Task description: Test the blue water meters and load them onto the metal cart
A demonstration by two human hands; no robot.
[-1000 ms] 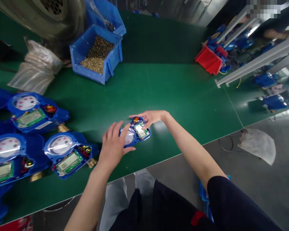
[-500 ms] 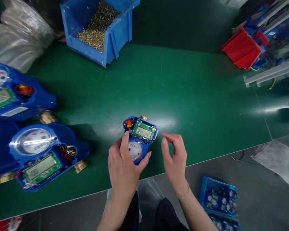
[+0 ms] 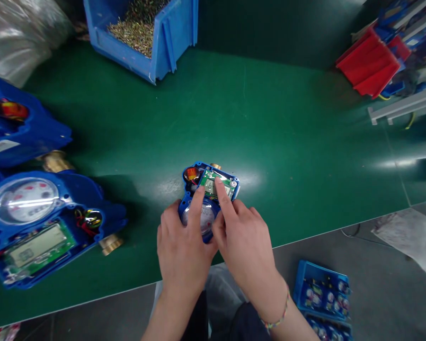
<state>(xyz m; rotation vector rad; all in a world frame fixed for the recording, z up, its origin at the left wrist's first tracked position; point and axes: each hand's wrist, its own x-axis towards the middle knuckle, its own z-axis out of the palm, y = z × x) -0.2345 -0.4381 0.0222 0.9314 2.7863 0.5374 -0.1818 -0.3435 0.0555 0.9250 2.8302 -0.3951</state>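
Just off the view's centre, toward six o'clock, a small blue meter point(image 3: 210, 202) is seen on the green table point(image 3: 287, 142). Its dial side is enclosed by the left hand point(image 3: 184, 241), whose grip is closed around the casing. The circuit board point(image 3: 208, 175) is touched by the index fingertip of the right hand point(image 3: 246, 237); whether the meter is also clasped by that hand's grip cannot be told. From the meter, a larger blue meter point(image 3: 87, 189) is placed at nine o'clock, another point(image 3: 39, 125) at ten, a blue bin point(image 3: 175, 40) of brass-coloured pieces at eleven, and a red bin point(image 3: 367, 61) at two.
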